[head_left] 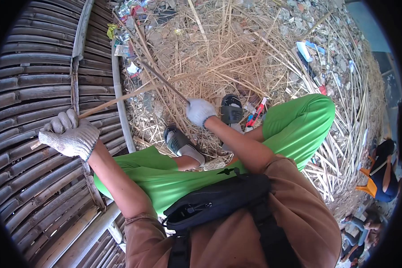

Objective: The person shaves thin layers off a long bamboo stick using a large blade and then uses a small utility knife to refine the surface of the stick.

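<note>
My left hand (69, 134), in a pale knitted work glove, is closed around a long tan bamboo strip (116, 100). One end of the strip pokes out below the fist, and the rest slants up and right over the straw. My right hand (200, 111), also gloved, is closed between my knees on a thin dark rod (165, 84). The rod reaches up and left from the fist and crosses the bamboo strip in view; whether the two touch I cannot tell. Its grip end is hidden in the glove, and whether it is a blade or a stick is unclear.
A bamboo slat platform (27, 96) fills the left side. Straw and split strips (223, 58) litter the ground, with a red-and-white object (257, 112) beside my right sandal (231, 109). At far right, a person sits by an orange chair (366, 183); others are below.
</note>
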The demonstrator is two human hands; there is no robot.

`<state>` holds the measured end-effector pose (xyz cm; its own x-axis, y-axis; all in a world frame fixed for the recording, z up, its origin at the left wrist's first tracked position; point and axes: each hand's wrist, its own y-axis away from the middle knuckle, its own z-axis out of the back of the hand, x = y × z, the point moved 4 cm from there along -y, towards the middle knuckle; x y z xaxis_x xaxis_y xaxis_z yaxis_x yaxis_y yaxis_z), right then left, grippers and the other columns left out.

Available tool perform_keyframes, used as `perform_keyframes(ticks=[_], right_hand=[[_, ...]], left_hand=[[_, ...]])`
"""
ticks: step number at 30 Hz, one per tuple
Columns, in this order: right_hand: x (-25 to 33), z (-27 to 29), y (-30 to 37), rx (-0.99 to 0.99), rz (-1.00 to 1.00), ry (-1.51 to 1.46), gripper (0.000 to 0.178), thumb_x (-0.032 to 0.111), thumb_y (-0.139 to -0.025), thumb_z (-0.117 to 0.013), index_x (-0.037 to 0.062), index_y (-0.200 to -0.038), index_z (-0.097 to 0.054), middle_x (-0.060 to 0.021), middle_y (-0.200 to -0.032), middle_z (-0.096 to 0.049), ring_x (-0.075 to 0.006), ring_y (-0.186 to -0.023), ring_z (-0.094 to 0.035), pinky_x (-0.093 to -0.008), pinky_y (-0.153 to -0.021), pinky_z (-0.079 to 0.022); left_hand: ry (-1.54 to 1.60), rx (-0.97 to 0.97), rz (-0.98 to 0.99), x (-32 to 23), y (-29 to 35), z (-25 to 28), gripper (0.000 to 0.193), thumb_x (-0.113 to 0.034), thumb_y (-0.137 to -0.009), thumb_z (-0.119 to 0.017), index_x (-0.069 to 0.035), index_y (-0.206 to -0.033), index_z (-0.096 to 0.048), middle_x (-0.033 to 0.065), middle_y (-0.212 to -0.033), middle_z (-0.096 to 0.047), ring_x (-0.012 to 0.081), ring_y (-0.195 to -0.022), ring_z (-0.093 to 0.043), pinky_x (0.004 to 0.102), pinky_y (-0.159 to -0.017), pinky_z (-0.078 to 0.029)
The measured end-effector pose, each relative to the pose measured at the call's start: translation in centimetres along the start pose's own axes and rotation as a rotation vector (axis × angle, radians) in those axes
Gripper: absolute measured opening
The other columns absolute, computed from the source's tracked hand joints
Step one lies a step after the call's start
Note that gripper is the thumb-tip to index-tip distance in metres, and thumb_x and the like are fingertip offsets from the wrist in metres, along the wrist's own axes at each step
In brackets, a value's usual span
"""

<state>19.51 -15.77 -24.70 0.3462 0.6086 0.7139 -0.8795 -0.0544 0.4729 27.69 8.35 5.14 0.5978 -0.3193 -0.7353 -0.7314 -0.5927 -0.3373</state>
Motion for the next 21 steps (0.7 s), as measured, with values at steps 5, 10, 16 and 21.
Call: perform_keyframes(ticks=[5,10,16,21], right_hand=[[2.1,-1.3,1.0,-0.054,-0.061,0.035,0.040,0.027,-0.097,-0.053,-0.0014,-0.115,-0.074,-0.0313,-0.104,-0.074,-0.0454,-0.095,-0.074,-0.0551,-0.088,-0.059],[10.0,0.3,4.5,0.008,0.170,0.021,0.031,0.025,-0.096,-0.055,0.0033,-0.114,-0.069,-0.0264,-0.098,-0.075,-0.0426,-0.091,-0.075,-0.0524,-0.084,-0.060],[-4.3,1.0,-0.2,-0.033,-0.155,0.124,0.033,0.022,-0.093,-0.059,0.0034,-0.113,-0.077,-0.0248,-0.103,-0.077,-0.0388,-0.096,-0.077,-0.0501,-0.082,-0.062],[2.9,0.7,0.1,-0.018,0.089,0.229,0.034,0.026,-0.096,-0.056,0.0036,-0.105,-0.079,-0.0240,-0.099,-0.077,-0.0408,-0.093,-0.076,-0.0519,-0.083,-0.061]], left_hand=[[-0.036,-0.137,-0.044,0.3,-0.8,1.6,0.038,-0.027,-0.098,-0.061,-0.021,-0.072,-0.035,-0.0062,-0.059,-0.021,0.0112,-0.048,-0.017,0.0293,-0.044,-0.016],[-0.074,-0.144,-0.030,-0.8,0.8,1.0,0.030,-0.027,-0.095,-0.063,-0.019,-0.078,-0.039,-0.0039,-0.062,-0.025,0.0136,-0.051,-0.021,0.0305,-0.047,-0.019],[-0.036,-0.059,-0.048,-0.5,0.7,0.7,0.032,-0.026,-0.091,-0.063,-0.019,-0.075,-0.037,-0.0040,-0.062,-0.022,0.0134,-0.052,-0.018,0.0310,-0.048,-0.016],[-0.081,-0.152,-0.088,-0.6,0.8,0.5,0.030,-0.023,-0.091,-0.060,-0.020,-0.073,-0.037,-0.0048,-0.061,-0.021,0.0124,-0.050,-0.016,0.0310,-0.046,-0.015]])
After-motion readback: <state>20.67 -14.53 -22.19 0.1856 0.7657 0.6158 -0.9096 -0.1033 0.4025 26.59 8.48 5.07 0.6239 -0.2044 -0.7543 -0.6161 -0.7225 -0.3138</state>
